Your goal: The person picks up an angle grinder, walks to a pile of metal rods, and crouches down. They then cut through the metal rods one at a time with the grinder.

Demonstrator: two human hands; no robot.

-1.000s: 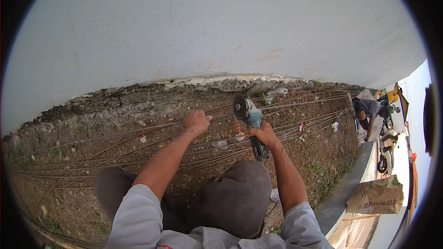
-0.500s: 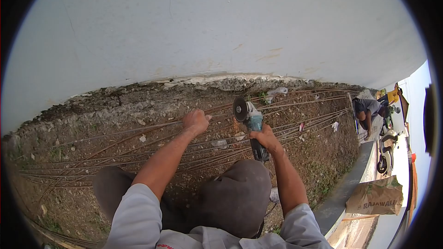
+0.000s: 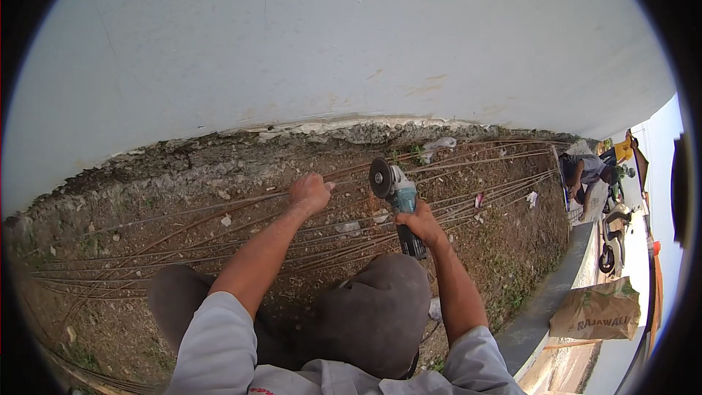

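My left hand (image 3: 309,193) grips a thin rusty steel rod (image 3: 219,205) lying on the dirt by the foot of a white wall. My right hand (image 3: 420,224) holds a teal angle grinder (image 3: 401,201) by its body. Its dark disc (image 3: 379,178) stands on edge just right of my left hand, over the rods. Several long rods (image 3: 468,175) run along the ground from left to right. My knees in grey trousers (image 3: 373,314) are below the hands.
A white wall (image 3: 329,44) rises behind the dirt strip. At the far right another person (image 3: 585,172) bends over the rods' ends. A scooter (image 3: 613,238) stands on the paving, a brown paper sack (image 3: 596,311) lies near a grey concrete kerb (image 3: 545,300).
The grinder and my right hand have shifted slightly down and to the right. My left hand stays on the rod. The person at the far right has moved a little.
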